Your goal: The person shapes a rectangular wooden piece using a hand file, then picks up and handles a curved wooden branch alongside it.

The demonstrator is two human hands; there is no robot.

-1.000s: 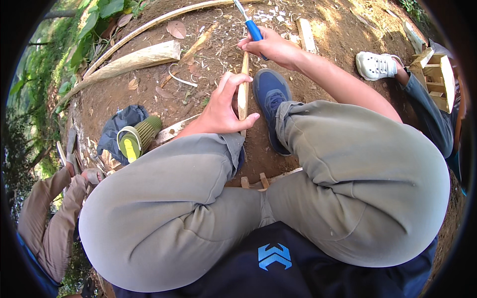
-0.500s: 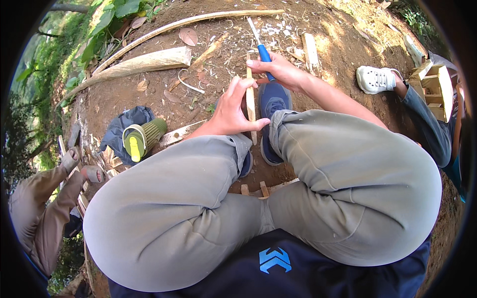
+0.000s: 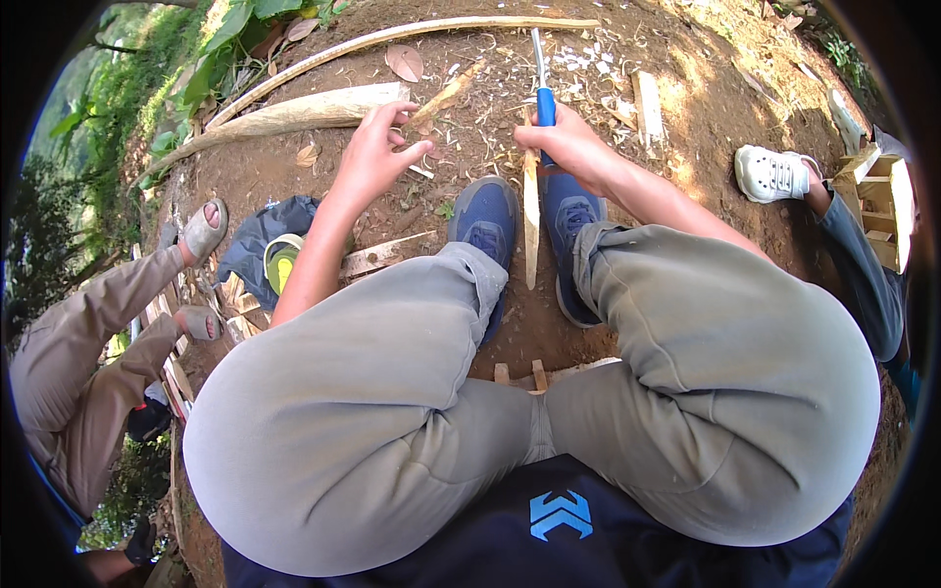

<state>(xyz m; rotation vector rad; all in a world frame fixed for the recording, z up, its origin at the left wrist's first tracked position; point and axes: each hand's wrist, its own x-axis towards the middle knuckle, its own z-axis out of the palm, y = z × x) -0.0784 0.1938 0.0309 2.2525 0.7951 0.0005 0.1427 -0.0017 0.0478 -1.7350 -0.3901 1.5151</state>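
My right hand (image 3: 569,145) is closed around the blue handle of a knife (image 3: 546,106), whose narrow metal blade points away from me. The same hand also grips the upper end of a pale, slim wooden stick (image 3: 531,220), which hangs down between my two shoes. Further left and apart from the stick, my left hand (image 3: 377,152) is open, thumb and fingers apart. It hovers over the ground by a split piece of wood (image 3: 446,96) and a thick pale branch (image 3: 323,108), partly covering both; I see nothing in its fingers.
A long curved wooden strip (image 3: 392,37) lies at the far side, near scattered shavings (image 3: 588,64). A short wood block (image 3: 648,106) is to the right. Left are a dark bag (image 3: 257,247), a green container (image 3: 281,263) and a person's sandalled foot (image 3: 206,230). Another person's white shoe (image 3: 772,174) is right.
My left hand has let go of the wooden stick and moved left and away from me. My right hand keeps the knife and stick. The person at left has shifted a foot.
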